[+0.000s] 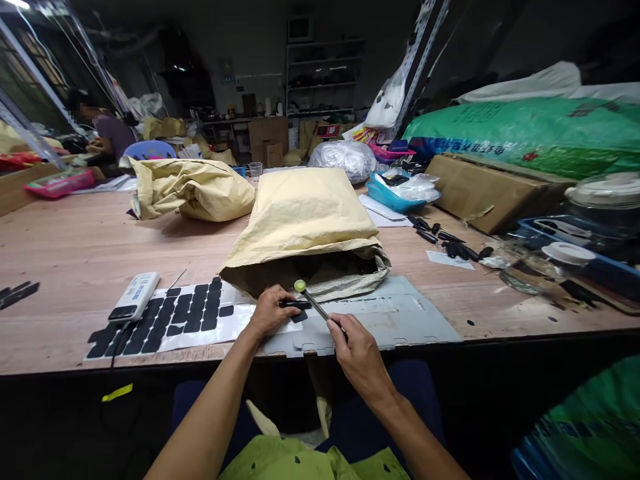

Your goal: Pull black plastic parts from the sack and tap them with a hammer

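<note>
My right hand (pixel 356 347) is closed around the dark handle of a small hammer (pixel 315 305) whose round head is yellow-green. The head is raised just above and beside my left hand (pixel 271 311). Fingers of that left hand are closed on a slim black piece (pixel 296 305) at the grey board (pixel 400 312); its exact kind is unclear. A small black patch (pixel 300 316) lies just below it. Behind both hands a yellow woven sack (pixel 313 213) lies with its dark mouth facing me. Left of my left hand, a white sheet (pixel 235 327) carries rows of black stickers (pixel 200 307).
A white device (pixel 140 293) with a cable rests on the stickers. Another yellow sack (pixel 200 190) lies behind. To the right are loose black parts (pixel 455 247), a cardboard box (pixel 490 190), and a lidded jar (pixel 607 200). A person (pixel 113 140) sits far left.
</note>
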Demonstrator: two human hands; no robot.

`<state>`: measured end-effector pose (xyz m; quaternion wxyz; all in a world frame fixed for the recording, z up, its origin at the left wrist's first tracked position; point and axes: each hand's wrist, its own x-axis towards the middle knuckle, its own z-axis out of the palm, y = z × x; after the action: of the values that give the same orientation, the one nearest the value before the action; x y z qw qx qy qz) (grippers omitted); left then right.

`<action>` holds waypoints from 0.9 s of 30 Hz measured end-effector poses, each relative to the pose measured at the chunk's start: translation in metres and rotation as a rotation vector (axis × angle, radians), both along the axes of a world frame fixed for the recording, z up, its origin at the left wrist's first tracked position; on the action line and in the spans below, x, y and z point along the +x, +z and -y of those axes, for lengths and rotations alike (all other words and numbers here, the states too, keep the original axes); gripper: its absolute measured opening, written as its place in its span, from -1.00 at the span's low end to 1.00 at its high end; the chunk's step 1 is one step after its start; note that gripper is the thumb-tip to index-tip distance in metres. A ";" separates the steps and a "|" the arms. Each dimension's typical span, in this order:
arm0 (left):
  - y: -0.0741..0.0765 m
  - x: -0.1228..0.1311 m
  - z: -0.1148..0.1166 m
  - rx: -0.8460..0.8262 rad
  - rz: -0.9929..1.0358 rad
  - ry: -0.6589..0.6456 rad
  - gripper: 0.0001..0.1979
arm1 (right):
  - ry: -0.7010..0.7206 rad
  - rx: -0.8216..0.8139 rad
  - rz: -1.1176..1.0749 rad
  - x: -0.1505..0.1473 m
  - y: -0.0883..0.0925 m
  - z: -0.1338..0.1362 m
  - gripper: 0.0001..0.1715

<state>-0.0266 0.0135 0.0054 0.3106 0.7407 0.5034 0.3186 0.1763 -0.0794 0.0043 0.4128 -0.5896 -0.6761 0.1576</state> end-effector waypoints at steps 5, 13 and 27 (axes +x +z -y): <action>-0.003 0.000 -0.002 -0.005 -0.050 0.000 -0.89 | 0.030 0.007 -0.033 -0.017 0.000 0.018 -0.68; 0.000 0.001 0.000 -0.004 -0.038 0.002 -0.93 | -0.006 -0.025 0.016 -0.015 -0.004 0.020 -0.66; 0.000 0.003 0.003 0.002 -0.030 0.044 -0.87 | -0.183 -0.028 0.157 0.012 0.007 -0.010 -0.66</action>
<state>-0.0236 0.0106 0.0054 0.2950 0.7345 0.5238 0.3147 0.1882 -0.0695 0.0114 0.3627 -0.6651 -0.6476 0.0820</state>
